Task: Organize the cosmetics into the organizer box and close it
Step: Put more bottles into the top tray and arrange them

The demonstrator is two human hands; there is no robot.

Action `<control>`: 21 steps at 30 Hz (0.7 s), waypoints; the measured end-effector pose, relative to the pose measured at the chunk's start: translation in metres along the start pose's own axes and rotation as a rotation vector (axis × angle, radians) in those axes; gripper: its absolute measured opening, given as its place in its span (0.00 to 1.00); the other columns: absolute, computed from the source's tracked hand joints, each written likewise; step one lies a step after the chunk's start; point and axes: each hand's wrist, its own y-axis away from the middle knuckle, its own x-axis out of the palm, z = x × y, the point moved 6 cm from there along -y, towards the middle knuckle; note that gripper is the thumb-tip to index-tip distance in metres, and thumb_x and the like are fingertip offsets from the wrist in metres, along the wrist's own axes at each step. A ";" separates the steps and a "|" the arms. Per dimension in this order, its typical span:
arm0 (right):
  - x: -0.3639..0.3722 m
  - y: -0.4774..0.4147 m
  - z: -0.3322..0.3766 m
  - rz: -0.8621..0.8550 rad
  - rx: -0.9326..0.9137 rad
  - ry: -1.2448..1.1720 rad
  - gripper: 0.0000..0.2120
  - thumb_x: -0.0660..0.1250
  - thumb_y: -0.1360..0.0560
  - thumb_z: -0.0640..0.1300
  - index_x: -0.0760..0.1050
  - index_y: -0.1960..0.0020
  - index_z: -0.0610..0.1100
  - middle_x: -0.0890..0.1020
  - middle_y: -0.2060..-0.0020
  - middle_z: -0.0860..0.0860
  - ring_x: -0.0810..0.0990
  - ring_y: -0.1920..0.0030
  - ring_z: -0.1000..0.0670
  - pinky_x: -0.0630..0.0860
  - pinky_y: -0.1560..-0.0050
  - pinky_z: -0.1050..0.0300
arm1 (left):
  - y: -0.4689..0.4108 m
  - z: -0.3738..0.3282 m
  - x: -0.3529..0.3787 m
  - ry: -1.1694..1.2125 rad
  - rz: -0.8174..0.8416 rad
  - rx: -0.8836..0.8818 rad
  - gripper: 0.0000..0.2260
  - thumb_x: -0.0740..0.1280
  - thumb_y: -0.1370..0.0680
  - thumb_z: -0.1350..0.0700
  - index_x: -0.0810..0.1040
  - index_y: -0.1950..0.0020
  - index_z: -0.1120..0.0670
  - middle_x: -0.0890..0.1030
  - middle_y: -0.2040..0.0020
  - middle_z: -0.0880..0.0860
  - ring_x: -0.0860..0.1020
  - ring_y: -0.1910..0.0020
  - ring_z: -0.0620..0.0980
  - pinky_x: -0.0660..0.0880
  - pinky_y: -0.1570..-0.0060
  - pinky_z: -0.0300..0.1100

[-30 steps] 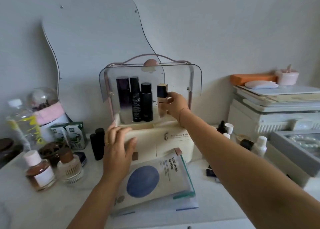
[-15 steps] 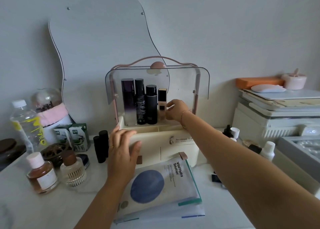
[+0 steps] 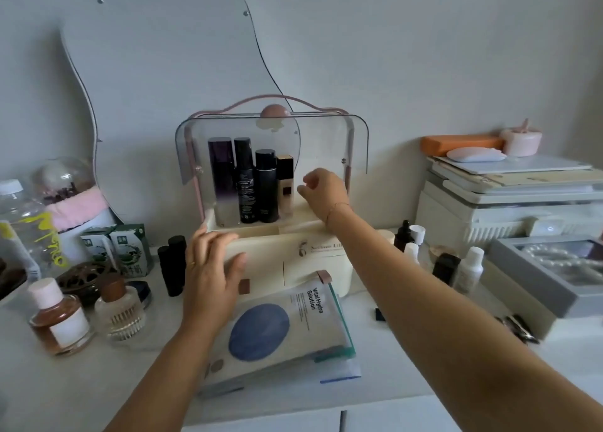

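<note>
Inside organizer box (image 3: 313, 258), right hand (image 3: 323, 191), beside foundation (image 3: 285, 186)

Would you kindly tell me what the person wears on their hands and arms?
Both forearms are bare, no sleeves in view. The left hand wears a thin gold ring on one finger; the right hand has a fine bracelet at the wrist.

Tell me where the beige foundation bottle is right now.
Head view, centre: the foundation bottle stands upright in the organizer box, upper compartment, rightmost of four bottles, beside a black bottle and left of the right hand.
</note>
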 end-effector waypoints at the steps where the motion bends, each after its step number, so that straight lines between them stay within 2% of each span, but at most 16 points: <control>1: -0.013 0.015 0.003 -0.062 -0.053 -0.065 0.13 0.66 0.25 0.42 0.75 0.42 0.40 0.81 0.47 0.47 0.79 0.48 0.49 0.75 0.43 0.55 | 0.000 0.000 0.000 -0.015 -0.001 0.009 0.20 0.57 0.23 0.44 0.73 0.40 0.56 0.68 0.38 0.57 0.59 0.30 0.58 0.65 0.38 0.55; 3: -0.041 0.052 -0.003 -0.190 -0.161 -0.157 0.10 0.67 0.26 0.42 0.76 0.45 0.43 0.81 0.52 0.52 0.79 0.53 0.54 0.77 0.47 0.60 | -0.001 0.001 0.001 -0.042 -0.006 0.017 0.19 0.58 0.23 0.45 0.73 0.40 0.57 0.67 0.38 0.58 0.60 0.30 0.59 0.66 0.39 0.56; 5: -0.074 0.093 -0.025 -0.346 -0.222 -0.145 0.09 0.69 0.27 0.44 0.76 0.46 0.47 0.80 0.54 0.54 0.79 0.55 0.57 0.76 0.51 0.64 | -0.001 0.001 0.001 -0.057 -0.015 0.025 0.20 0.58 0.23 0.45 0.73 0.40 0.57 0.68 0.39 0.59 0.61 0.31 0.60 0.64 0.37 0.56; 7: -0.109 0.130 -0.058 -0.519 -0.194 -0.070 0.12 0.70 0.28 0.44 0.75 0.46 0.48 0.78 0.53 0.54 0.77 0.53 0.55 0.76 0.50 0.62 | -0.002 0.001 0.000 -0.057 -0.027 0.039 0.22 0.57 0.24 0.44 0.73 0.40 0.59 0.69 0.41 0.60 0.62 0.33 0.61 0.63 0.36 0.56; 9: -0.134 0.155 -0.094 -0.622 -0.102 0.020 0.16 0.71 0.30 0.44 0.74 0.44 0.46 0.75 0.51 0.54 0.76 0.50 0.51 0.75 0.47 0.55 | -0.002 0.000 0.000 -0.058 -0.039 0.050 0.22 0.57 0.24 0.44 0.73 0.41 0.60 0.69 0.41 0.61 0.62 0.34 0.62 0.63 0.36 0.56; 11: -0.144 0.166 -0.126 -0.597 0.012 0.088 0.22 0.73 0.31 0.45 0.71 0.40 0.44 0.72 0.49 0.52 0.74 0.46 0.48 0.74 0.43 0.52 | -0.002 0.000 0.001 -0.061 -0.040 0.044 0.22 0.57 0.24 0.44 0.73 0.41 0.60 0.69 0.41 0.61 0.63 0.34 0.63 0.63 0.36 0.57; 15: -0.138 0.164 -0.162 -0.410 0.158 0.126 0.34 0.75 0.33 0.48 0.64 0.32 0.44 0.73 0.43 0.48 0.73 0.43 0.49 0.70 0.43 0.56 | -0.002 0.000 0.001 -0.051 -0.029 0.037 0.23 0.57 0.24 0.44 0.73 0.41 0.60 0.68 0.41 0.61 0.62 0.33 0.62 0.62 0.35 0.57; 18: -0.129 0.161 -0.173 -0.338 0.209 0.133 0.33 0.75 0.33 0.50 0.63 0.34 0.48 0.76 0.42 0.49 0.75 0.43 0.48 0.73 0.45 0.52 | -0.002 -0.002 -0.001 -0.047 -0.017 0.024 0.23 0.57 0.25 0.44 0.74 0.41 0.60 0.68 0.41 0.61 0.62 0.33 0.62 0.62 0.35 0.56; 21: -0.122 0.160 -0.177 -0.310 0.228 0.117 0.28 0.74 0.33 0.49 0.65 0.37 0.48 0.78 0.43 0.48 0.76 0.49 0.49 0.76 0.49 0.50 | -0.001 -0.002 -0.002 -0.042 0.003 0.012 0.23 0.57 0.25 0.43 0.74 0.41 0.60 0.69 0.41 0.61 0.61 0.32 0.61 0.63 0.36 0.55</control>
